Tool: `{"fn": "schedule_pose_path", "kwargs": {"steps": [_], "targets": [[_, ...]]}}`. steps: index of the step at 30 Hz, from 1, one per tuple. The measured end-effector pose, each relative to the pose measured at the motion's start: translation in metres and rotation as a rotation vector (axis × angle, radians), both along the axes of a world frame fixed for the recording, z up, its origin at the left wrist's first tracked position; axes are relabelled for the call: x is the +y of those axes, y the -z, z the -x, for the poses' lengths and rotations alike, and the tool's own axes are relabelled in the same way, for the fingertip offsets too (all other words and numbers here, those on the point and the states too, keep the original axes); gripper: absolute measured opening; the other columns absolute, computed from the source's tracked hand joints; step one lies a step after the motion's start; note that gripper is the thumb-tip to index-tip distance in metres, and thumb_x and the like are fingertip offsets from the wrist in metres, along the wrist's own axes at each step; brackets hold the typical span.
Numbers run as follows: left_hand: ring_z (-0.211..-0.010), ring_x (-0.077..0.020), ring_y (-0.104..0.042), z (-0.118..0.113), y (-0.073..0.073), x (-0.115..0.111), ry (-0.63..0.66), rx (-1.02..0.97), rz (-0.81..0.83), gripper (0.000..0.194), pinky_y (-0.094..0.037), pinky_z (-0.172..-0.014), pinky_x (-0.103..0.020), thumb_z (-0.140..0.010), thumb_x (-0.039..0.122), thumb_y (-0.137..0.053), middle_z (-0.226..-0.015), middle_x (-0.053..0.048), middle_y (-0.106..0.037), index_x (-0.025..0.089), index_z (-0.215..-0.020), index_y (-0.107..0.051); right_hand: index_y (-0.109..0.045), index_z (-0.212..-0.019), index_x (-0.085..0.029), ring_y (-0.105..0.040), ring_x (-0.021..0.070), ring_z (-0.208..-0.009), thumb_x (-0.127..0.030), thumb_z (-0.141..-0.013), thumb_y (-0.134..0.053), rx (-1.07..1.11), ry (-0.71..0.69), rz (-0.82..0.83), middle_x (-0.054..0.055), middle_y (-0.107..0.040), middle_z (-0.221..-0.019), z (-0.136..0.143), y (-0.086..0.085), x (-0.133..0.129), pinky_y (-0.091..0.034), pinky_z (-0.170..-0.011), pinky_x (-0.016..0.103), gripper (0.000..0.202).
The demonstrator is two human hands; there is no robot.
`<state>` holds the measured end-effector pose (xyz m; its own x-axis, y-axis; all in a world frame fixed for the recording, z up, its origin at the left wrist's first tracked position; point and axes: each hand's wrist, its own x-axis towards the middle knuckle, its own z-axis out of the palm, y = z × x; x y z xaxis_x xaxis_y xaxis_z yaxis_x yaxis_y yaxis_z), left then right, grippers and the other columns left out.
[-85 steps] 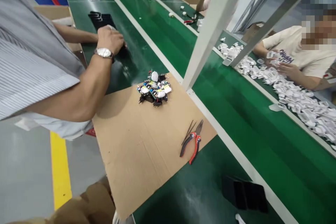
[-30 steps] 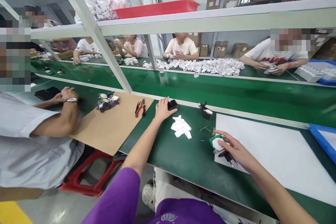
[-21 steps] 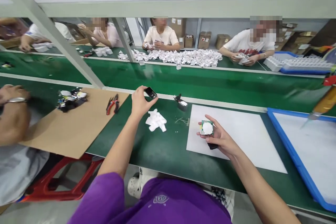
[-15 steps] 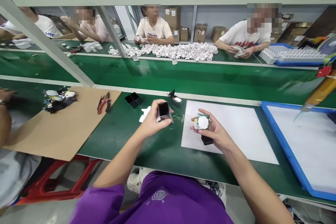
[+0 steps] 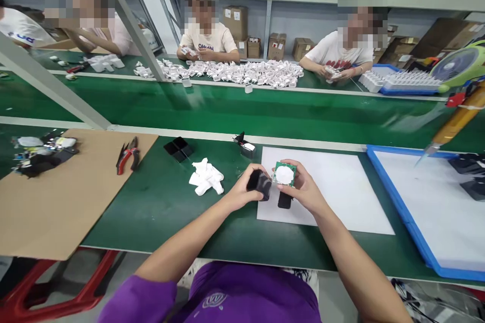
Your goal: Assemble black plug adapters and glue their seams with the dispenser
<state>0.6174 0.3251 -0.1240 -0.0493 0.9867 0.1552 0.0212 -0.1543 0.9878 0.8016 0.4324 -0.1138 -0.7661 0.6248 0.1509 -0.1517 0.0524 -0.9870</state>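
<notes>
Hands over white sheet (image 5: 341,186), left hand (image 5: 242,193) gripping black casing (image 5: 259,183), right hand (image 5: 303,193) gripping green circuit board (image 5: 284,174), no legible writing.

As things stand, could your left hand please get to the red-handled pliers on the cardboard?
Probably, once emptied: the left hand grips a black housing. The red-handled pliers lie in the open on the cardboard, with only bare green bench between.

Purple shirt (image 5: 246,295) on this one, short-sleeved, the left sleeve (image 5: 140,300) ending well above the elbow. A small pale logo (image 5: 213,300) sits on the chest, too blurred to read. Both forearms are bare, the left hand (image 5: 242,193) and right hand (image 5: 303,189) ungloved, no watch, ring or band on either wrist.
</notes>
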Motion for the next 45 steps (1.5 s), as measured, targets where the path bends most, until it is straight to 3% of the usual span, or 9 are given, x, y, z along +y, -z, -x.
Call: {"fn": "schedule_pose_path", "kwargs": {"steps": [5, 11, 16, 28, 31, 34, 38, 42, 45], "targets": [[-0.09, -0.0194, -0.053, -0.003, 0.006, -0.001, -0.065, -0.017, -0.05, 0.042, -0.043, -0.081, -0.032, -0.063, 0.022, -0.067, -0.098, -0.002, -0.054, 0.022, -0.101, -0.049, -0.054, -0.123, -0.027, -0.053, 0.0233, -0.11, -0.036, -0.08, -0.077, -0.086, -0.077, -0.076, 0.007, -0.051, -0.127, -0.002, 0.007, -0.002, -0.046, -0.093, 0.036, 0.05], [-0.085, -0.018, -0.057, 0.005, 0.001, 0.0, -0.212, 0.228, -0.077, 0.043, -0.045, -0.082, -0.034, -0.076, 0.03, -0.071, -0.091, -0.002, -0.053, 0.022, -0.113, -0.051, -0.056, -0.121, -0.033, -0.049, 0.02, -0.115, -0.031, -0.079, -0.079, -0.074, -0.115, 0.075, 0.001, -0.051, -0.125, 0.003, 0.011, -0.005, -0.046, -0.094, 0.029, 0.047], [-0.089, -0.0212, -0.056, 0.007, -0.006, 0.0, -0.113, 0.397, -0.122, 0.065, -0.046, -0.084, -0.036, -0.071, 0.041, -0.079, -0.095, -0.005, -0.058, 0.022, -0.127, -0.053, -0.057, -0.123, -0.032, -0.049, 0.0217, -0.116, -0.03, -0.081, -0.078, -0.037, -0.076, 0.124, 0.003, -0.051, -0.124, 0.007, 0.01, -0.012, -0.047, -0.094, 0.029, 0.047], [-0.103, -0.0245, -0.059, 0.011, -0.004, 0.003, -0.076, 0.23, -0.037, 0.053, -0.048, -0.093, -0.041, -0.071, 0.036, -0.079, -0.115, -0.009, -0.059, 0.025, -0.121, -0.064, -0.044, -0.137, -0.033, -0.044, 0.0243, -0.126, -0.038, -0.087, -0.071, -0.112, -0.136, 0.342, 0.004, -0.045, -0.139, 0.009, 0.016, -0.028, -0.045, -0.102, 0.036, 0.058], [-0.104, -0.0259, -0.058, 0.014, -0.001, 0.005, -0.078, 0.113, 0.006, 0.048, -0.045, -0.095, -0.043, -0.073, 0.042, -0.076, -0.114, -0.01, -0.061, 0.023, -0.116, -0.066, -0.04, -0.142, -0.034, -0.041, 0.0268, -0.128, -0.039, -0.09, -0.066, -0.092, -0.221, 0.236, 0.005, -0.037, -0.144, 0.003, 0.013, -0.017, -0.047, -0.099, 0.039, 0.058], [-0.108, -0.0282, -0.057, 0.015, 0.004, 0.006, -0.056, -0.038, 0.113, 0.047, -0.04, -0.1, -0.045, -0.073, 0.052, -0.073, -0.113, -0.009, -0.063, 0.021, -0.108, -0.069, -0.039, -0.144, -0.036, -0.031, 0.0297, -0.134, -0.036, -0.09, -0.064, -0.111, -0.181, -0.099, 0.004, -0.028, -0.149, -0.005, 0.005, -0.005, -0.039, -0.107, 0.045, 0.059], [-0.112, -0.0287, -0.057, 0.01, 0.002, 0.006, 0.021, -0.161, 0.29, 0.044, -0.037, -0.104, -0.044, -0.072, 0.054, -0.074, -0.112, -0.007, -0.065, 0.021, -0.1, -0.07, -0.034, -0.147, -0.035, -0.024, 0.0312, -0.138, -0.032, -0.088, -0.068, -0.168, -0.238, -0.479, 0.002, -0.036, -0.147, -0.008, -0.004, -0.001, -0.024, -0.115, 0.052, 0.069], [-0.105, -0.0264, -0.06, 0.005, -0.006, 0.006, 0.136, -0.141, 0.318, 0.041, -0.042, -0.098, -0.04, -0.079, 0.055, -0.066, -0.104, -0.005, -0.067, 0.02, -0.1, -0.069, -0.044, -0.141, -0.037, -0.043, 0.0294, -0.125, -0.034, -0.089, -0.069, -0.134, -0.256, -0.48, 0.002, -0.054, -0.132, -0.004, 0.0, -0.005, -0.038, -0.107, 0.05, 0.058], [-0.105, -0.0272, -0.06, 0.003, -0.007, 0.004, 0.132, -0.092, 0.251, 0.049, -0.043, -0.097, -0.04, -0.082, 0.063, -0.058, -0.107, -0.008, -0.067, 0.019, -0.103, -0.068, -0.058, -0.129, -0.033, -0.052, 0.0297, -0.115, -0.044, -0.081, -0.076, -0.1, -0.137, -0.217, 0.005, -0.059, -0.124, -0.003, 0.008, -0.009, -0.043, -0.102, 0.048, 0.053]]}}
